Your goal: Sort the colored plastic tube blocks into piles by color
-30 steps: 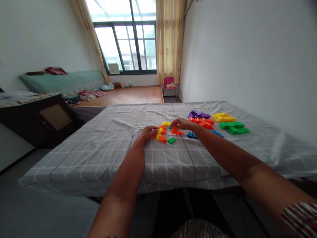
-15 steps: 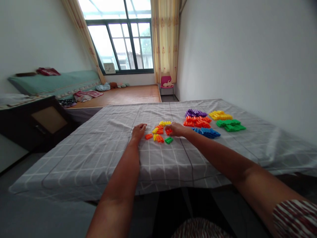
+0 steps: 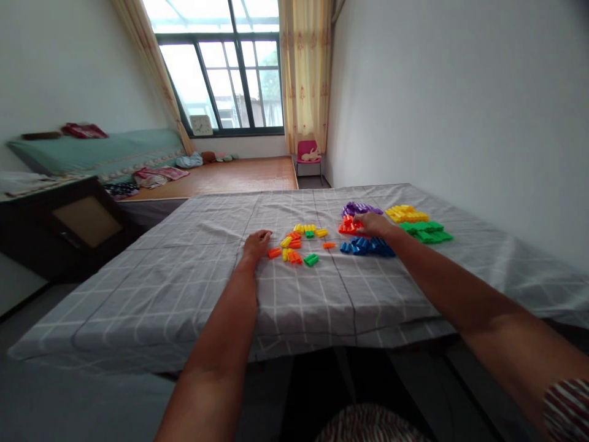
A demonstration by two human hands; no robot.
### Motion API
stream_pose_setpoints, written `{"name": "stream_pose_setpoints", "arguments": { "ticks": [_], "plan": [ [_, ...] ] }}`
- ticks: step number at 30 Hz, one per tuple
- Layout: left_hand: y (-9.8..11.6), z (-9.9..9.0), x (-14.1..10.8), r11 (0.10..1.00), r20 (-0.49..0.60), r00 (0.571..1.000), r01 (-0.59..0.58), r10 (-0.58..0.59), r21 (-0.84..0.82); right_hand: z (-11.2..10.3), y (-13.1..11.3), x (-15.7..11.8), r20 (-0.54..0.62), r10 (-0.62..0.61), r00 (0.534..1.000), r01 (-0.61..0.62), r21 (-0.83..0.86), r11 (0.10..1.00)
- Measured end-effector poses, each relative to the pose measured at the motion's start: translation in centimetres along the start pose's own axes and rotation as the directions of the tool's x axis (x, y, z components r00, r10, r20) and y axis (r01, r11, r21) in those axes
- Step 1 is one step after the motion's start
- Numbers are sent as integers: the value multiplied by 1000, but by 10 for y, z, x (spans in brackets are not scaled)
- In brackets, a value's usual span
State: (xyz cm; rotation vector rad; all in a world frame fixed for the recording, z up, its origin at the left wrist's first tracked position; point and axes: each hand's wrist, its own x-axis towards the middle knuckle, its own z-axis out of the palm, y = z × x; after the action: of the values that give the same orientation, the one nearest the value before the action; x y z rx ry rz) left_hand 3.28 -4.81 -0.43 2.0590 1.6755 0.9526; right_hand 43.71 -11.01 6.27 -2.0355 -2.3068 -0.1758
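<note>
My left hand (image 3: 257, 244) rests on the cloth with its fingers curled in, and I see nothing in it. Just right of it lies an orange plastic piece (image 3: 274, 253). Small tube-like pieces sit in a loose cluster: yellow pieces (image 3: 299, 228), green pieces (image 3: 311, 260) and more orange pieces (image 3: 294, 257). A single orange piece (image 3: 329, 245) lies apart on the right. My right hand (image 3: 368, 223) is at the pile of orange-red pieces (image 3: 348, 226), fingers closed on some of them. Its palm and wrist hide part of that pile.
Around my right hand are a purple pile (image 3: 359, 209), a blue pile (image 3: 370, 247), a yellow pile (image 3: 407, 213) and a green pile (image 3: 427, 232). A grey checked cloth (image 3: 161, 282) covers the table. A white wall (image 3: 460, 110) runs along the right.
My right hand has moved right, from the cluster to the orange-red pile. A green piece, a yellow piece and a single orange piece show where it was. My left hand has stayed in place.
</note>
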Motion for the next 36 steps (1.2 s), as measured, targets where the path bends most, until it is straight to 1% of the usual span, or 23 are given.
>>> {"name": "stream_pose_setpoints", "arguments": {
  "ticks": [3, 5, 6, 7, 9, 12, 14, 16, 19, 23, 25, 26, 28, 30, 32, 34, 36],
  "plan": [
    [0, 0, -2, 1000, 2, 1000, 8, -8, 8, 0, -3, 1, -2, 23, 1000, -23, -33, 999],
    [0, 0, -1, 1000, 2, 1000, 6, -6, 12, -4, -15, 5, -43, 12, 999, -14, -37, 999],
    [0, 1, -1, 1000, 3, 1000, 2, -2, 13, -6, -25, 7, -69, -16, 997, 15, -17, 1000],
    [0, 1, -1, 1000, 4, 1000, -4, 4, 11, -7, -39, 10, -89, -62, 994, 64, 21, 998],
    [-1, 2, 0, 1000, 8, 1000, -15, 15, 9, -5, -74, 16, -100, -181, 978, 193, 127, 973],
    [0, 1, -2, 1000, 8, 1000, -20, 20, 7, 5, -130, 24, -69, -355, 932, 361, 246, 899],
    [1, -1, -4, 1000, 8, 1000, -21, 21, 6, 11, -158, 27, -77, -426, 901, 431, 266, 862],
    [2, -2, -5, 1000, 13, 1000, -26, 26, 12, 15, -175, 28, -98, -452, 887, 461, 267, 846],
    [3, -2, -5, 999, 27, 999, -32, 31, 30, 16, -181, 28, -74, -426, 902, 431, 240, 870],
    [3, 0, -5, 1000, 35, 999, -24, 23, 20, 16, -171, 29, 48, -332, 942, 318, 187, 929],
    [3, 0, -4, 1000, 32, 999, -24, 23, 17, 16, -164, 31, 105, -286, 952, 264, 181, 947],
    [3, 0, -4, 1000, 31, 999, -25, 24, 19, 17, -162, 31, 113, -284, 952, 260, 188, 947],
    [3, -1, -5, 999, 32, 999, -27, 26, 23, 18, -158, 32, 88, -337, 938, 311, 220, 925],
    [2, -1, -5, 999, 34, 999, -33, 32, 23, 19, -156, 31, 52, -431, 901, 404, 262, 877],
    [1, -1, -4, 999, 31, 999, -42, 41, 25, 20, -156, 29, 44, -488, 872, 456, 294, 840],
    [0, -1, -3, 998, 29, 998, -48, 47, 29, 21, -157, 26, 61, -474, 879, 434, 314, 845],
    [-2, -1, -2, 999, 29, 999, -43, 42, 31, 20, -155, 25, 69, -412, 909, 369, 327, 870]
  ]
}}
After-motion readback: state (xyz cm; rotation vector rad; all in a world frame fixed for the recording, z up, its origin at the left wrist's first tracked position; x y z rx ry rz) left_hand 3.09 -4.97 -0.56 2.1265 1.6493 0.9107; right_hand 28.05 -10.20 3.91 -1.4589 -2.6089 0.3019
